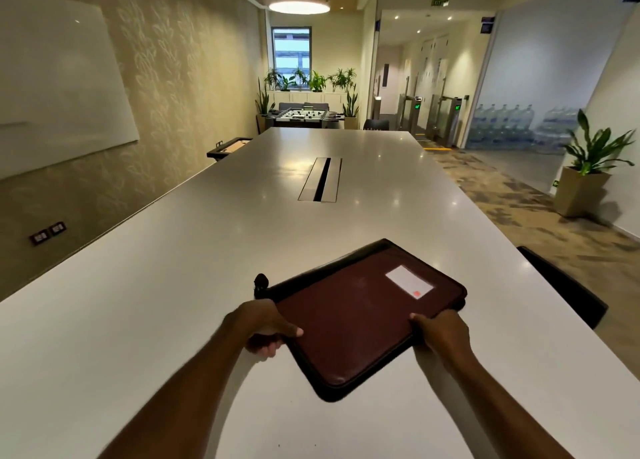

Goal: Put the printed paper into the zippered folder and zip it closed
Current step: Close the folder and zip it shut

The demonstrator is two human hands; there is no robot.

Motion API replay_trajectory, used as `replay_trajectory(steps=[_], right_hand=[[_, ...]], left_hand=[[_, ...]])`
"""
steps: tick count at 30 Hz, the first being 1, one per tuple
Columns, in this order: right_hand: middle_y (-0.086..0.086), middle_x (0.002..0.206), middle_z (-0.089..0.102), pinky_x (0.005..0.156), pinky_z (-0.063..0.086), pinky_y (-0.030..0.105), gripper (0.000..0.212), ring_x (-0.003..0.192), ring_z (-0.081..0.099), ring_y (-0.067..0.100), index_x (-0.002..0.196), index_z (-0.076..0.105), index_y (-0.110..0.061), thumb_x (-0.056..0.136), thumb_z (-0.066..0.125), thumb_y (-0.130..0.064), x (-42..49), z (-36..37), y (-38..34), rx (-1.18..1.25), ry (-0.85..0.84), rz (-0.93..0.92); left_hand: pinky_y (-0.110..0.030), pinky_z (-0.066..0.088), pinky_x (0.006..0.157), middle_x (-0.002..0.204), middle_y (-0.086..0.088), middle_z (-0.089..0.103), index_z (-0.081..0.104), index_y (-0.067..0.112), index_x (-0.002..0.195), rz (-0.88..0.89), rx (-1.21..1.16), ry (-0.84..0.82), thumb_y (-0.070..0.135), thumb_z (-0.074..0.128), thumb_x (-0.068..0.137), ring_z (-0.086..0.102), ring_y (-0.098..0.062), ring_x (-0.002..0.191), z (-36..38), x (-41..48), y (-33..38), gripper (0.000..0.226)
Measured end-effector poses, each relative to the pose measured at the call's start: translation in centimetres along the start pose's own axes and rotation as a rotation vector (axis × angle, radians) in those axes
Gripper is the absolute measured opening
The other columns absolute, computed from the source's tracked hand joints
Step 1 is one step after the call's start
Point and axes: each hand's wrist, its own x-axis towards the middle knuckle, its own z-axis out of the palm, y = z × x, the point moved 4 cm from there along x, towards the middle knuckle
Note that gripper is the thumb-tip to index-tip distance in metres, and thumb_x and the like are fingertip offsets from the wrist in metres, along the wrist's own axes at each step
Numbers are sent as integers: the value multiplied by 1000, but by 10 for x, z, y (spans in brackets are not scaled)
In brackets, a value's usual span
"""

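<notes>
A dark maroon zippered folder (pixel 360 315) with a black edge and a white label lies closed and turned at an angle on the white table (pixel 173 302). My left hand (pixel 266 327) grips its left edge, thumb on the cover and fingers underneath. My right hand (pixel 441 332) holds the right edge near the front corner. A black zipper pull (pixel 260 282) sticks out at the folder's far left corner. No printed paper shows anywhere in view.
A cable slot (pixel 320 179) is set into the middle of the long table. A dark chair (pixel 568 289) stands at the table's right side. A whiteboard hangs on the left wall, and potted plants stand at the right and far end.
</notes>
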Motion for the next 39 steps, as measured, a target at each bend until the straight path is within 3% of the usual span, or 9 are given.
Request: replay_trajectory(steps=[5,8,12,17,20,24,33,36,39], right_hand=[[8,79,73,65,53,33,18,73,69,25,87,72,-4,77,76,-19,-28,11,-2,242,-24,35],[1,73,74,56,52,27,6,63,69,16,78,73,-12,74,76,-12,-55,30,-1,331,-63,29],[7,66,68,37,42,19,8,42,57,12,68,64,-5,67,61,3,-51,37,-3,400,13,53],[23,70,63,51,45,30,16,54,60,26,68,61,-1,64,51,10,-20,15,-7,404,10,10],[6,54,35,38,25,18,34,41,34,14,55,33,-11,69,60,3,-14,3,1,203,25,-26],[5,63,61,42,37,22,15,52,57,15,70,62,-4,72,71,-16,-20,18,15,-103,-131,-40],[1,57,53,41,32,22,24,50,51,12,65,55,-7,76,71,-22,0,8,5,-286,-130,-179],[4,58,49,45,34,27,31,53,49,18,59,47,-9,81,65,-21,-17,4,9,-318,-52,-199],[13,92,58,66,46,35,18,86,57,32,89,63,-5,86,60,-23,-62,11,2,-377,189,-343]], left_hand=[[-36,51,79,116,-10,61,55,12,109,365,284,791,47,66,80,59,-27,99,-31,-5,33,46],[-39,40,102,142,-16,43,39,9,138,395,456,546,32,54,93,43,-30,128,-35,18,32,53],[-34,46,83,118,-15,59,56,7,115,335,544,426,42,55,91,57,-27,105,-32,30,22,42],[-29,42,60,80,-4,56,52,11,80,291,568,471,66,67,70,57,-21,76,-24,21,26,58],[-28,35,52,67,1,49,41,16,65,294,547,466,68,67,68,51,-17,66,-17,15,23,58],[-27,32,47,63,0,47,42,15,63,302,471,499,64,72,65,52,-17,64,-10,4,11,57],[-24,33,49,71,3,51,48,16,80,313,384,499,65,70,67,51,-11,64,18,-28,-8,55],[-25,40,61,84,-1,65,63,15,86,386,321,488,44,63,84,62,-17,81,15,-38,-19,29],[-22,42,77,107,-1,69,71,17,104,454,301,409,14,54,88,62,-16,98,10,-49,-30,23]])
